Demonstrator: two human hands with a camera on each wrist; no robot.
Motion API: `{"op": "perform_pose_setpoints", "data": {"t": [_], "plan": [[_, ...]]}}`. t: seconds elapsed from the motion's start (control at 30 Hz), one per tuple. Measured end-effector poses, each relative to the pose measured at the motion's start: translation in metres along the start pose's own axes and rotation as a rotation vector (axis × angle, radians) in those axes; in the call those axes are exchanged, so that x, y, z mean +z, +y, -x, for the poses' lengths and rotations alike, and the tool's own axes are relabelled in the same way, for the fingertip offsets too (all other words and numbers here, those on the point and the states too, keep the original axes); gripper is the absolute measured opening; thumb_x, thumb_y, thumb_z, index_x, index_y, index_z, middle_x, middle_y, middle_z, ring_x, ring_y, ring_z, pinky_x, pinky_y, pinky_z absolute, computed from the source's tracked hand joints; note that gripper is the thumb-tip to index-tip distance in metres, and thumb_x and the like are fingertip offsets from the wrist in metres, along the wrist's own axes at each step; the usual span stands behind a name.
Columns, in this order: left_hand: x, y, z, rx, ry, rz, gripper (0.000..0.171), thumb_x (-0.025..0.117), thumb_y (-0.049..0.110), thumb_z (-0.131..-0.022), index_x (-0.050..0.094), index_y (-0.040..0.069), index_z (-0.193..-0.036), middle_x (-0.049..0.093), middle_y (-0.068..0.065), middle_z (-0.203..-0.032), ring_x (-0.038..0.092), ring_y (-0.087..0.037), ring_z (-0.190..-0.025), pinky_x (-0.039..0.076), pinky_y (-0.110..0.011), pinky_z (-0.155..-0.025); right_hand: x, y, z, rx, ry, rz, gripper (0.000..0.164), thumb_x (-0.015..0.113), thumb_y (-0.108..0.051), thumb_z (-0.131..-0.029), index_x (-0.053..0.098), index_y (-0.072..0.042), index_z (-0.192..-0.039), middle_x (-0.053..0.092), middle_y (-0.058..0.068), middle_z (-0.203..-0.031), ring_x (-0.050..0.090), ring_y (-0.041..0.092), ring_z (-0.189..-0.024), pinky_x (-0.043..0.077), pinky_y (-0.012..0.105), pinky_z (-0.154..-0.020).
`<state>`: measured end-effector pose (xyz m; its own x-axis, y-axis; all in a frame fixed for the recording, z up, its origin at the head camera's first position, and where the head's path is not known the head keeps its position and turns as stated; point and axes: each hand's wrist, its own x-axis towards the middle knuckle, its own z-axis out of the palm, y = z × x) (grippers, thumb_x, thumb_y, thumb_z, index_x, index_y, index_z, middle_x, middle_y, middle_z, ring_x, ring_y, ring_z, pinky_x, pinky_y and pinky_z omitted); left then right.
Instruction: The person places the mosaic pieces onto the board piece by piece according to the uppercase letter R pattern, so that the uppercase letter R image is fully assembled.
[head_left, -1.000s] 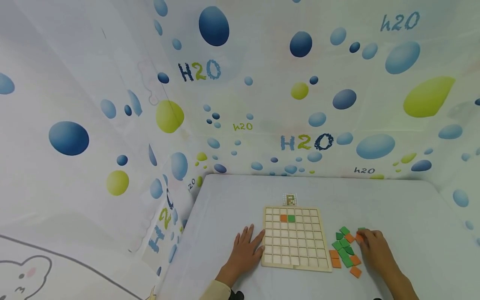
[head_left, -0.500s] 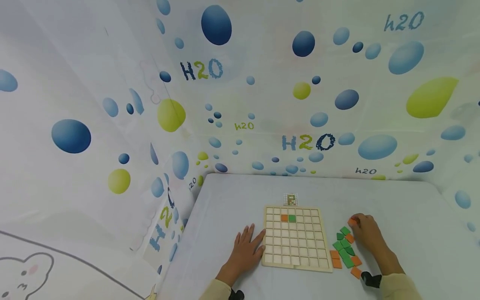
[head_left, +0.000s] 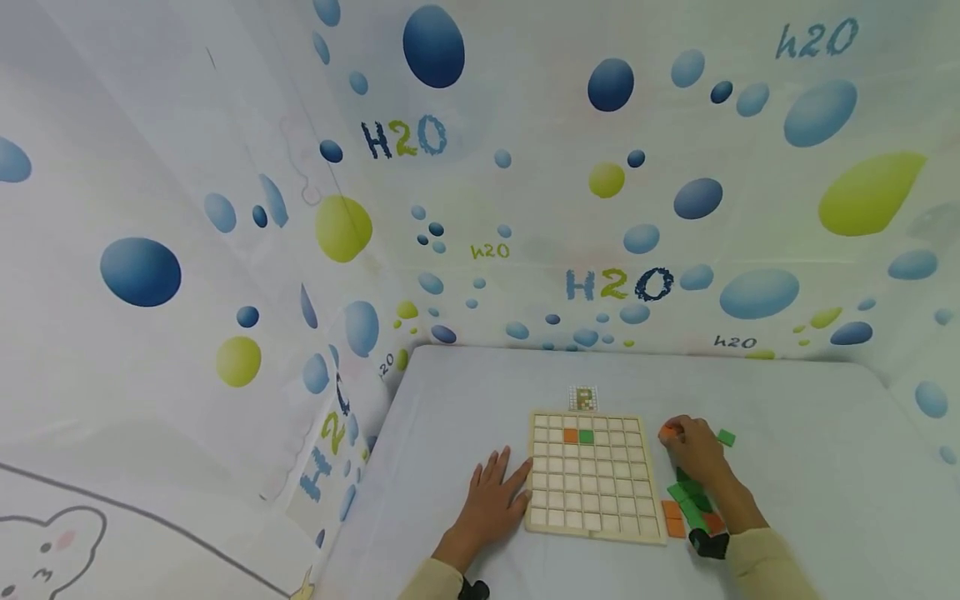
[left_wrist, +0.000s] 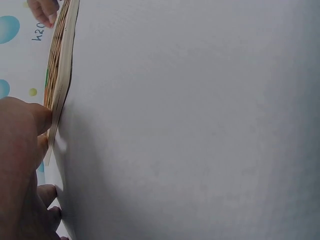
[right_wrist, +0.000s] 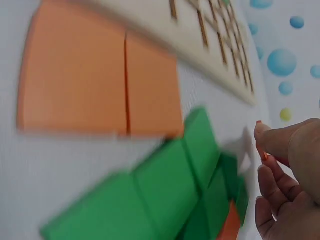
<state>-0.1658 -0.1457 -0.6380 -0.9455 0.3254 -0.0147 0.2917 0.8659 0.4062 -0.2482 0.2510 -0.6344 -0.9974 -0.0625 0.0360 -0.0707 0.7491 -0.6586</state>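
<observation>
Between thumb and fingers my right hand (head_left: pixel 696 450) pinches an orange square tile (right_wrist: pixel 260 142), raised a little right of the board's far corner. My left hand (head_left: pixel 489 498) lies flat with fingers spread, its thumb and index finger at the left edge of the wooden grid board (head_left: pixel 592 534). In the board's second row sit an orange tile (head_left: pixel 571 436) and a green tile (head_left: pixel 587 437), side by side. Below my right forearm lies a pile of green tiles (right_wrist: pixel 165 185), partly hidden from the head camera. Two orange tiles (head_left: pixel 672 518) rest against the board's right side.
Behind the board lies a small printed pattern card (head_left: pixel 582 398). One green tile (head_left: pixel 726 437) lies apart, right of my right hand. A white cloth covers the table (head_left: pixel 465 392), and a patterned curtain (head_left: pixel 525 192) rises behind it.
My right hand has carried the orange tile from beyond the pile leftward toward the board, uncovering a lone green tile. The left hand has stayed in place.
</observation>
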Motion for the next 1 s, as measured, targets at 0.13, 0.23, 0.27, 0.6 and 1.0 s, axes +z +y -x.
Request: {"op": "perform_pose_setpoints", "data": {"t": [0.13,0.23,0.27,0.6,1.0], "plan": [[0.000,0.001,0.002,0.006,0.006,0.021,0.053,0.050,0.039,-0.110,0.045,0.027,-0.162,0.031,-0.020,-0.171,0.026,-0.047,-0.158,0.022,-0.070,-0.122,0.009,-0.024,-0.001,-0.013,-0.022,-0.062,0.031,0.063,-0.010,-0.102,0.063,0.007,-0.127,0.060,0.031,-0.121,0.066,0.040,-0.103,0.054,0.057,-0.082],[-0.002,0.002,0.002,0.006,0.006,0.023,0.054,0.049,0.039,-0.110,0.045,0.027,-0.162,0.031,-0.020,-0.171,0.026,-0.047,-0.158,0.021,-0.070,-0.122,0.017,-0.040,-0.005,-0.040,-0.044,-0.085,0.031,0.064,-0.010,-0.102,0.064,0.005,-0.129,0.060,0.028,-0.122,0.067,0.038,-0.103,0.053,0.058,-0.084],[-0.002,0.002,0.002,0.006,0.005,0.020,0.054,0.049,0.040,-0.110,0.045,0.027,-0.162,0.030,-0.020,-0.171,0.026,-0.047,-0.158,0.021,-0.070,-0.123,0.021,-0.044,-0.006,-0.054,-0.053,-0.094,0.031,0.065,-0.011,-0.102,0.064,0.005,-0.129,0.060,0.027,-0.122,0.067,0.037,-0.103,0.053,0.058,-0.085],[0.000,0.003,0.000,0.012,0.014,0.010,0.053,0.049,0.040,-0.110,0.046,0.026,-0.161,0.032,-0.020,-0.170,0.027,-0.047,-0.157,0.023,-0.070,-0.122,0.054,-0.062,-0.012,-0.147,-0.058,-0.064,0.016,0.070,-0.004,-0.098,0.070,-0.002,-0.114,0.066,0.015,-0.108,0.067,0.030,-0.096,0.055,0.052,-0.079],[-0.001,0.002,0.002,0.021,0.017,0.035,0.054,0.048,0.041,-0.111,0.045,0.026,-0.162,0.030,-0.022,-0.171,0.025,-0.048,-0.158,0.021,-0.071,-0.122,0.063,-0.065,-0.014,-0.269,-0.012,-0.045,0.007,0.078,-0.005,-0.094,0.075,-0.007,-0.101,0.067,0.009,-0.100,0.061,0.024,-0.089,0.054,0.044,-0.073]]}}
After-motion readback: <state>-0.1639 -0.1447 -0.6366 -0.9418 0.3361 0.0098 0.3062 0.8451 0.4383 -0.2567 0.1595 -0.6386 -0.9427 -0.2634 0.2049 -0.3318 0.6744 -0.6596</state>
